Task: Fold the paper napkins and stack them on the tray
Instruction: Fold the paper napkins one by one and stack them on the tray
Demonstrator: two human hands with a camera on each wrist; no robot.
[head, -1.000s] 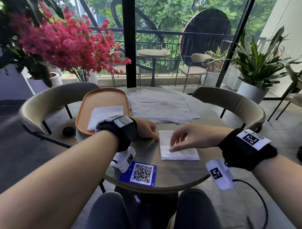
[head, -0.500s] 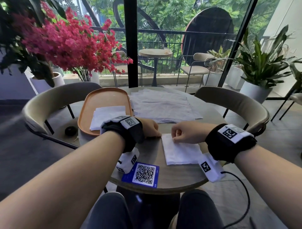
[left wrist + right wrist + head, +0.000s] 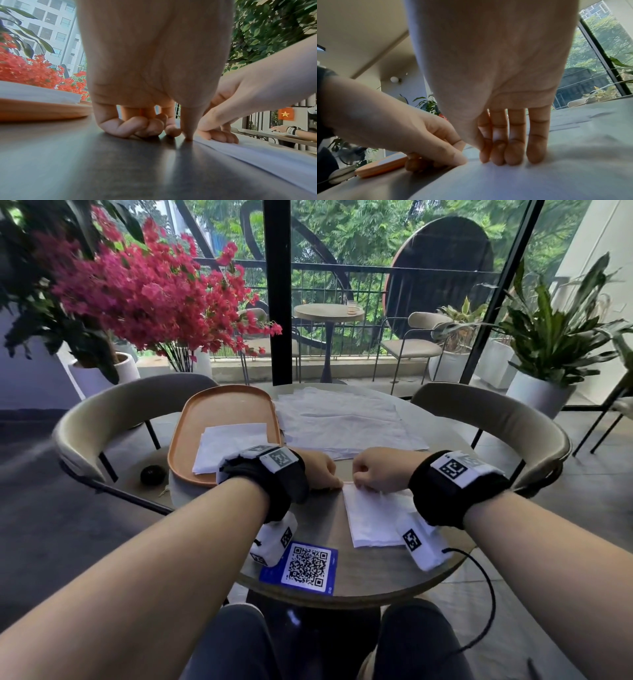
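A folded white napkin [image 3: 373, 515] [image 3: 522, 180] lies on the round table [image 3: 318, 525] in front of me. My left hand [image 3: 322, 472] [image 3: 181, 134] rests on the table with its fingers curled, and thumb and index finger nip the napkin's far left corner. My right hand [image 3: 375, 474] [image 3: 486, 159] sits at the far edge with its fingertips down on the paper and the thumb against the index finger. The orange tray [image 3: 222, 409] at the left holds a folded napkin [image 3: 229, 443]. Unfolded napkins [image 3: 342, 422] lie in a pile behind.
A blue QR card [image 3: 301, 566] lies near the table's front edge. Curved chairs [image 3: 113, 412] [image 3: 496, 419] stand at the left and right of the table. A small black object [image 3: 153, 474] sits on the left chair seat. Red flowers [image 3: 144, 289] hang at the back left.
My right hand drew back from lying flat on the napkin's middle to its far edge and curled its fingers. My left hand stayed at the far left corner.
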